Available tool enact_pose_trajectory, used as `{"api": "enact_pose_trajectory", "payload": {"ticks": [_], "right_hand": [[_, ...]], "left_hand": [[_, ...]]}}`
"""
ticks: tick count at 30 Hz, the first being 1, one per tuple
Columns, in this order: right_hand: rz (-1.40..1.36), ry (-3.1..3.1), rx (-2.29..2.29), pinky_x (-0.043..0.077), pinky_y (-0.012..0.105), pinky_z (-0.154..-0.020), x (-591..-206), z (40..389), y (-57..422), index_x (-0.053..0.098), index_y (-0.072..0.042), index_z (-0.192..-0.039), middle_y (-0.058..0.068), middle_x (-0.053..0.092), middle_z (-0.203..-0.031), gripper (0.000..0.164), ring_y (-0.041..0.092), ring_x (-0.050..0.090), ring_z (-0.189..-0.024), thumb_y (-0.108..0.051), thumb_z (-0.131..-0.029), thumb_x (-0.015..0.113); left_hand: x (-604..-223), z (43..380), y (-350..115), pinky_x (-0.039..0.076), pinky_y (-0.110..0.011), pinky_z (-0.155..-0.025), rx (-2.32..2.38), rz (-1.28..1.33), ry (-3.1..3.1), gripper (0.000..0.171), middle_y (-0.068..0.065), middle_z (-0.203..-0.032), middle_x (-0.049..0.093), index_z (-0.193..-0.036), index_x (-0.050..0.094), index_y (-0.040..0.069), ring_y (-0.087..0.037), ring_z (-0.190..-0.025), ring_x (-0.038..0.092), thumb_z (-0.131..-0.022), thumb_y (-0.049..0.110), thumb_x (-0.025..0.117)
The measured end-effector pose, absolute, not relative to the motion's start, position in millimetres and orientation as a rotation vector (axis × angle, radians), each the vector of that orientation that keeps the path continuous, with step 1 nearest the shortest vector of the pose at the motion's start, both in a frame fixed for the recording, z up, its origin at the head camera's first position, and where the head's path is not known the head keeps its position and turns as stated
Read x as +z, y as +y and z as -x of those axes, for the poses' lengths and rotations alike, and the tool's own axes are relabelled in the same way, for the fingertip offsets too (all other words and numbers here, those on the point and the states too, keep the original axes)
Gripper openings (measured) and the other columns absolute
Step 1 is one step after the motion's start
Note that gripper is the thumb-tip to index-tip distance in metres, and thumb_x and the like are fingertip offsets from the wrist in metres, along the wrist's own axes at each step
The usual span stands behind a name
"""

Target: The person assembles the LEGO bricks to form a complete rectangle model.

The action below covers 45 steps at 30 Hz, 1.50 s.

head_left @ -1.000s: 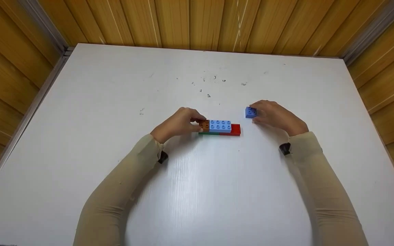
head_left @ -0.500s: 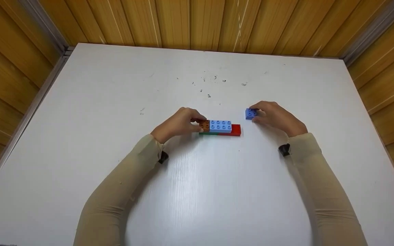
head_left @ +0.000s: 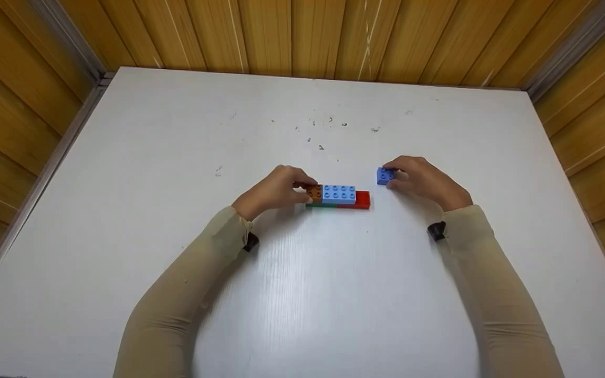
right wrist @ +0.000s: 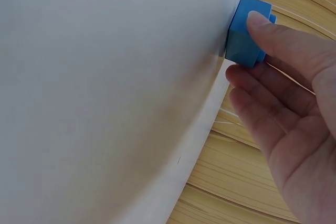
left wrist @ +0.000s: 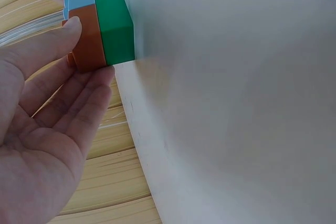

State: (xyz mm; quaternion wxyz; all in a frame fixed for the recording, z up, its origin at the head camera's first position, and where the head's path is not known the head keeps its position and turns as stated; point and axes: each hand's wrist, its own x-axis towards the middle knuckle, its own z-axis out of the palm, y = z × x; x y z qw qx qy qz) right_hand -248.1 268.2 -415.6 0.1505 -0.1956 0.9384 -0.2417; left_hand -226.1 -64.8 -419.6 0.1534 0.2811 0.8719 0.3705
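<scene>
Since the left hand (head_left: 276, 190) pinches the brown brick (head_left: 316, 193) in its bent fingers (left wrist: 90, 104), the green brick (left wrist: 116, 24) beneath is probably steadied on the counter (head_left: 308, 294); the right hand (head_left: 423, 181) pinches the blue brick (head_left: 383, 177) by its sides near the red brick (head_left: 363, 199), likely leaving its underside free.

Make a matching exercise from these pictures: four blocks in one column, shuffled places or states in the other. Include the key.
Column 1
1. Brown block
2. Light blue block
3. Red block
4. Small blue block

Column 2
A. Top layer, next to the brown block
B. Held in the right hand
C. Pinched by the left hand
D. Bottom layer, top partly uncovered

Pairs: 1-C, 2-A, 3-D, 4-B
</scene>
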Motion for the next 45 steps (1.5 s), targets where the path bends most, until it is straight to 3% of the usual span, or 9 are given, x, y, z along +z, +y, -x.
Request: {"api": "enact_pose_trajectory", "payload": {"ticks": [15, 45], "right_hand": [[0.526, 2.668, -0.686, 0.037, 0.052, -0.109, -410.0, 245.0, 265.8, 0.054, -0.004, -0.134, 0.014, 0.056, -0.134, 0.047, 0.032, 0.049, -0.126, -0.011, -0.09, 0.066], [0.747, 2.669, -0.619, 0.045, 0.048, -0.102, -396.4, 236.7, 250.8, 0.057, -0.003, -0.131, 0.015, 0.06, -0.128, 0.044, 0.032, 0.056, -0.119, -0.011, -0.09, 0.067]], "left_hand": [[-419.0, 225.8, -64.5, 0.051, -0.034, -0.094, 1.059, -0.771, 2.492, 0.035, -0.012, -0.114, 0.069, -0.118, 0.068, 0.002, -0.024, -0.106, 0.063, -0.083, 0.007, 0.074], [-420.2, 226.0, -62.6, 0.051, -0.034, -0.094, 1.039, -0.737, 2.502, 0.037, -0.011, -0.115, 0.069, -0.119, 0.068, 0.003, -0.023, -0.106, 0.063, -0.083, 0.007, 0.074]]}}
